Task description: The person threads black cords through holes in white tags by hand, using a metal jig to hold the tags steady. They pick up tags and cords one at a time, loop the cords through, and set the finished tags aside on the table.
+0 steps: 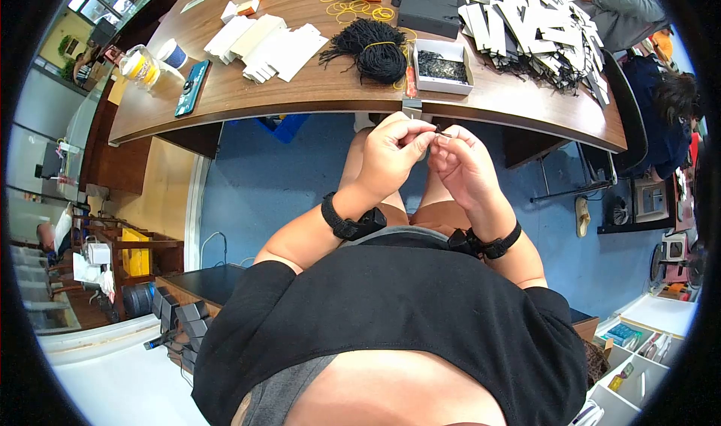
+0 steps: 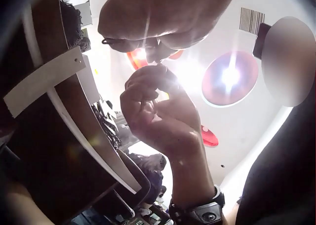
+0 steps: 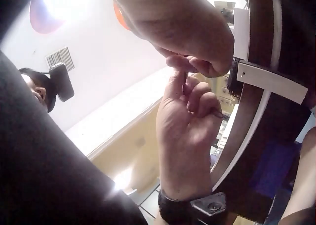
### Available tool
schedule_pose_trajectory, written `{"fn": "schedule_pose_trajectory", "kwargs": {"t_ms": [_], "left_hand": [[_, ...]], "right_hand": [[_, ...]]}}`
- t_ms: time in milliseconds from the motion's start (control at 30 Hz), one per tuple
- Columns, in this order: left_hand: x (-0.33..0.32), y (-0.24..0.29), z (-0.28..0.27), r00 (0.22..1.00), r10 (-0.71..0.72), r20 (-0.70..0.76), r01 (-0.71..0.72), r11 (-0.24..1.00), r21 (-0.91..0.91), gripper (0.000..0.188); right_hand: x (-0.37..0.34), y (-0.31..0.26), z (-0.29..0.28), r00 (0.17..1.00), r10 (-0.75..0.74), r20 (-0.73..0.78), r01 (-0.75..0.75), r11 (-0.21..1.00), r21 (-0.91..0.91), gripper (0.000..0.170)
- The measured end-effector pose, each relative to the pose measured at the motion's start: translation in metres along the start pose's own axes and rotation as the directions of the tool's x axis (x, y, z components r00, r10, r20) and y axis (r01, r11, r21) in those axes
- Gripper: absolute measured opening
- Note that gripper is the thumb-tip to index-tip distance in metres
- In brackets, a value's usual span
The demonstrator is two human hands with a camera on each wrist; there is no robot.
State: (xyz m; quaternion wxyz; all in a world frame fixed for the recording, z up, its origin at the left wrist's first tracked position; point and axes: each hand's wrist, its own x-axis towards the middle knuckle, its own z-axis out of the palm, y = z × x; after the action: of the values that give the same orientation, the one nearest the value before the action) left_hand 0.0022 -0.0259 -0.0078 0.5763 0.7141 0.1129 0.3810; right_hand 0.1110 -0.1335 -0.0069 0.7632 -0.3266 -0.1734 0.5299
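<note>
In front of the table's edge, my left hand (image 1: 390,152) and right hand (image 1: 467,167) meet fingertip to fingertip over a small thin black cord-like piece (image 1: 443,132). Both hands pinch it between thumb and forefinger. The right wrist view shows a dark bit (image 3: 184,83) between the left thumb and finger, and a thin black loop (image 3: 220,114) sticking out by the curled fingers. What the piece is exactly, I cannot tell. Just beyond the hands, a metal strip (image 1: 411,108) projects from the table's edge.
On the wooden table (image 1: 300,99) lie a bundle of black cords (image 1: 381,57), a white box (image 1: 466,88) of small black pieces, and a heap of white and black strips (image 1: 526,24). White boxes (image 1: 263,43), a phone (image 1: 193,88) and a jug (image 1: 140,69) stand left.
</note>
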Motion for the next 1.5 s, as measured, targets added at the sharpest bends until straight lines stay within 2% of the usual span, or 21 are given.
{"fn": "schedule_pose_trajectory", "kwargs": {"t_ms": [67, 167, 267, 300, 400, 433, 533, 567, 667, 800, 833, 933, 967, 1033, 1100, 1200, 1300, 1333, 1400, 1433, 1500], "left_hand": [[0.001, -0.001, -0.002, 0.998, -0.057, 0.036, 0.059, 0.998, -0.035, 0.009], [0.002, -0.003, -0.005, 0.995, -0.085, 0.048, 0.086, 0.996, -0.028, 0.009], [0.002, -0.001, -0.005, 0.997, -0.076, 0.032, 0.076, 0.997, 0.010, 0.008], [0.002, -0.001, -0.004, 0.997, -0.075, 0.034, 0.075, 0.997, 0.019, 0.007], [0.001, 0.000, -0.003, 0.997, -0.045, 0.055, 0.040, 0.995, 0.094, 0.007], [0.002, 0.000, -0.004, 0.998, -0.028, 0.063, 0.020, 0.992, 0.128, 0.007], [0.003, -0.003, -0.007, 0.993, -0.046, 0.104, 0.029, 0.987, 0.156, 0.010], [0.004, -0.006, -0.009, 0.983, -0.121, 0.136, 0.109, 0.989, 0.098, 0.011], [0.005, -0.020, -0.014, 0.923, -0.302, 0.237, 0.319, 0.947, -0.038, 0.013], [0.008, -0.027, -0.019, 0.863, -0.405, 0.302, 0.450, 0.888, -0.094, 0.014], [0.009, -0.027, -0.021, 0.855, -0.418, 0.308, 0.465, 0.880, -0.095, 0.014], [0.013, -0.032, -0.029, 0.733, -0.552, 0.398, 0.670, 0.686, -0.283, 0.015], [0.013, -0.032, -0.030, 0.715, -0.567, 0.409, 0.693, 0.655, -0.302, 0.015], [0.013, -0.027, -0.032, 0.672, -0.602, 0.432, 0.739, 0.584, -0.335, 0.014], [0.011, -0.034, -0.037, 0.731, -0.571, 0.373, 0.670, 0.703, -0.238, 0.015], [0.014, -0.040, -0.050, 0.777, -0.549, 0.307, 0.610, 0.777, -0.155, 0.015], [0.013, -0.042, -0.052, 0.842, -0.500, 0.205, 0.520, 0.852, -0.057, 0.014], [0.013, -0.042, -0.052, 0.867, -0.469, 0.166, 0.478, 0.878, -0.013, 0.014], [0.014, -0.046, -0.052, 0.874, -0.428, 0.229, 0.449, 0.893, -0.046, 0.013], [0.014, -0.047, -0.051, 0.875, -0.407, 0.262, 0.436, 0.898, -0.062, 0.012], [0.015, -0.040, -0.048, 0.861, -0.402, 0.312, 0.450, 0.887, -0.099, 0.011]], "right_hand": [[0.000, 0.002, -0.002, 0.999, -0.019, -0.036, 0.016, 0.996, -0.084, 0.004], [-0.002, 0.001, 0.001, 0.987, -0.136, -0.089, 0.096, 0.931, -0.351, 0.013], [-0.006, 0.002, 0.013, 0.868, -0.496, -0.011, 0.385, 0.688, -0.615, 0.021], [-0.007, 0.001, 0.011, 0.874, -0.486, 0.011, 0.381, 0.669, -0.638, 0.022], [-0.005, -0.003, 0.003, 0.820, -0.545, 0.177, 0.437, 0.394, -0.809, 0.017], [-0.006, -0.005, 0.006, 0.822, -0.548, 0.157, 0.432, 0.418, -0.799, 0.010], [0.000, -0.001, -0.006, 0.919, -0.389, -0.063, 0.290, 0.776, -0.561, 0.008], [0.001, 0.003, -0.009, 0.927, -0.368, -0.074, 0.282, 0.813, -0.510, 0.008], [0.004, 0.006, -0.019, 0.910, -0.409, -0.067, 0.270, 0.708, -0.652, 0.010], [0.003, -0.005, 0.003, 0.839, -0.504, 0.204, 0.376, 0.267, -0.888, 0.024], [0.003, -0.005, 0.002, 0.854, -0.436, 0.283, 0.401, 0.205, -0.893, 0.025], [0.010, 0.001, -0.006, 0.875, -0.402, 0.269, 0.337, 0.109, -0.935, 0.021], [0.010, 0.002, -0.005, 0.856, -0.430, 0.288, 0.356, 0.084, -0.931, 0.012], [0.012, 0.002, -0.006, 0.850, -0.482, 0.210, 0.298, 0.114, -0.948, 0.010], [0.013, -0.001, -0.009, 0.810, -0.555, 0.187, 0.279, 0.085, -0.956, 0.006], [0.013, -0.003, -0.025, 0.822, -0.565, 0.063, 0.227, 0.225, -0.948, 0.005], [0.010, -0.002, -0.038, 0.887, -0.463, -0.003, 0.128, 0.253, -0.959, 0.007], [0.011, -0.002, -0.040, 0.917, -0.393, 0.067, 0.155, 0.195, -0.968, 0.009], [0.013, -0.003, -0.039, 0.952, -0.235, 0.199, 0.224, 0.089, -0.970, 0.012], [0.014, -0.006, -0.033, 0.979, -0.169, 0.111, 0.135, 0.133, -0.982, 0.017], [0.019, -0.006, -0.016, 0.987, -0.139, 0.087, 0.130, 0.347, -0.929, 0.018]]}}
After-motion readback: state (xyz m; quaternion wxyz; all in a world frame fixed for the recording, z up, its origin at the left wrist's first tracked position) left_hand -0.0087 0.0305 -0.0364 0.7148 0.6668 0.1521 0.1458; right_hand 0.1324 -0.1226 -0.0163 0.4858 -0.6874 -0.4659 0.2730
